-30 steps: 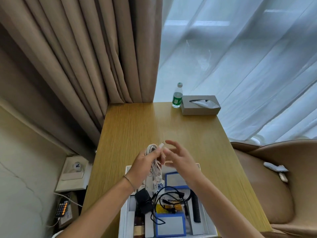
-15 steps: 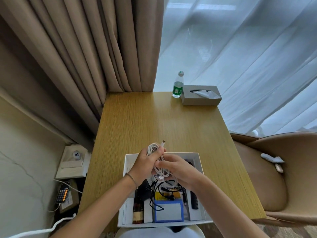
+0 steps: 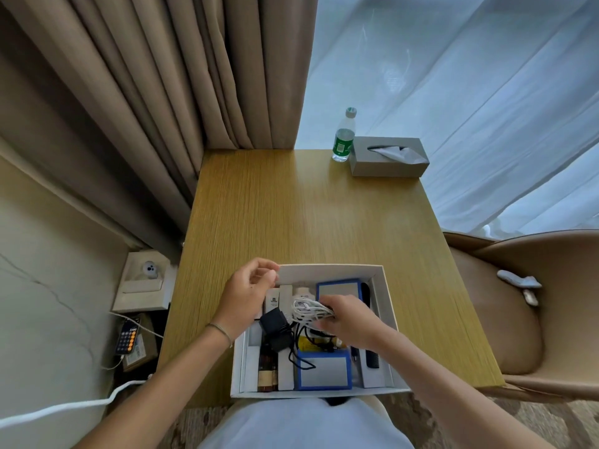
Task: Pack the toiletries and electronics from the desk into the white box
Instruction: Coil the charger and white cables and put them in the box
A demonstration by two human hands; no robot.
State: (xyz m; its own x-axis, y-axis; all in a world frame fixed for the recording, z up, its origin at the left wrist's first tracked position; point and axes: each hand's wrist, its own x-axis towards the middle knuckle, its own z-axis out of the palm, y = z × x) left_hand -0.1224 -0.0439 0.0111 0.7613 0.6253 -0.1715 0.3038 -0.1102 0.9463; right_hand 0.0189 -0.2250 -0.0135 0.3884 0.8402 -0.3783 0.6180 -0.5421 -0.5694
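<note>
Right hand: the right hand (image 3: 348,319) was down inside the box, its grip curled around a bundle of thin white cable (image 3: 309,311), loops bunched and glossy.
Left hand: the left hand (image 3: 248,294) hung over the box's far-left corner, fingers loosely bent, grip relaxed and holding nothing; a thin band ringed the wrist.
Box: the white box (image 3: 387,322), cardboard with straight walls, sat on the near edge of the tabletop (image 3: 308,215), a smooth board with fine yellow-brown wood grain.
Inside: a black charger (image 3: 275,324), blocky and matte, lay just left of the cable, its black lead curling toward the near side.
Cases: two flat rectangular cases with blue rims, one (image 3: 338,290) at the far side, one (image 3: 324,372) at the near wall.
Right edge: a black comb (image 3: 372,358) lay lengthwise beside the right wall.
Left side: a dark brown bottle (image 3: 267,372) and slim white packets lay side by side.
Far corner: a clear plastic bottle (image 3: 344,137) with a green label stood just beside a grey tissue box (image 3: 387,157), both well apart from the white box.
</note>
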